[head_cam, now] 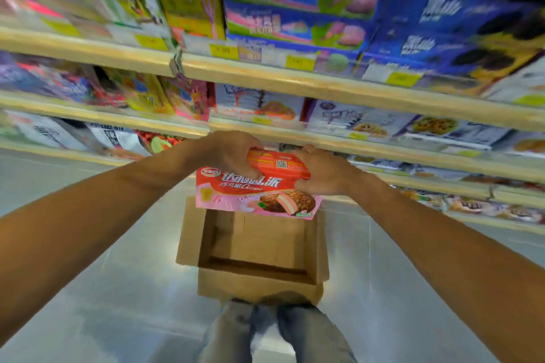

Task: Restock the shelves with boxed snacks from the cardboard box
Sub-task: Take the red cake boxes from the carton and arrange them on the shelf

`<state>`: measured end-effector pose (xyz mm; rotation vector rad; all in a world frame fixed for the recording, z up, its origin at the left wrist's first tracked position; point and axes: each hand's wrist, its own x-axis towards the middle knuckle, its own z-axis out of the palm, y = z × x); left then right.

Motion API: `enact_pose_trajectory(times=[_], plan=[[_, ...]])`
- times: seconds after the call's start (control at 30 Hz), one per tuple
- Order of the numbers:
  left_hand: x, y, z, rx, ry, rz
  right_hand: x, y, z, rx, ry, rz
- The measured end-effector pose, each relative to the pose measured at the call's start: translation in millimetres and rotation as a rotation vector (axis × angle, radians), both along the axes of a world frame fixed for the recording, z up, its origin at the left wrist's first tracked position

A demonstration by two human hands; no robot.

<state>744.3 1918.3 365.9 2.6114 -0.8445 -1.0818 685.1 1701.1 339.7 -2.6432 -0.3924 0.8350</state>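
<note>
Left hand and right hand are gripping the red snack box at twelve o'clock over the cardboard box; clipping a shelf lip could be dislodging it.

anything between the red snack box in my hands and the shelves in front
Nothing visible stands between them. The red and pink cardboard snack box, gripped by the left hand and right hand, hangs in front of the pale wooden shelf edge. The shelf space behind the hands is hidden.

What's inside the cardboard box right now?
Only bare floor and walls show inside the cardboard box. Its far end is covered by the held snack box.
</note>
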Motion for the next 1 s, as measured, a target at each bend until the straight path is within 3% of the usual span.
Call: enact_pose_trajectory(times=[0.2, 0.37, 0.5, 0.7, 0.87, 1.0], plan=[[-2, -16, 147, -0.087, -0.152, 0.005, -2, -13, 145, 0.093, -0.091, -0.061], [-13, -33, 265, -0.186, -0.204, 0.049, -14, -35, 257, 0.020, -0.339, -0.066], [-16, -48, 349, -0.252, -0.356, 0.026, -12, -51, 342, -0.047, -0.526, -0.020], [-14, -70, 440, -0.319, -0.433, 0.027, -11, -73, 439, -0.198, -0.777, -0.012], [-12, -91, 500, -0.353, -0.503, -0.037, -16, -94, 501, -0.188, -0.926, 0.003], [-11, -111, 543, -0.335, -0.537, -0.051, -18, -113, 541, -0.326, -1.101, -0.063]])
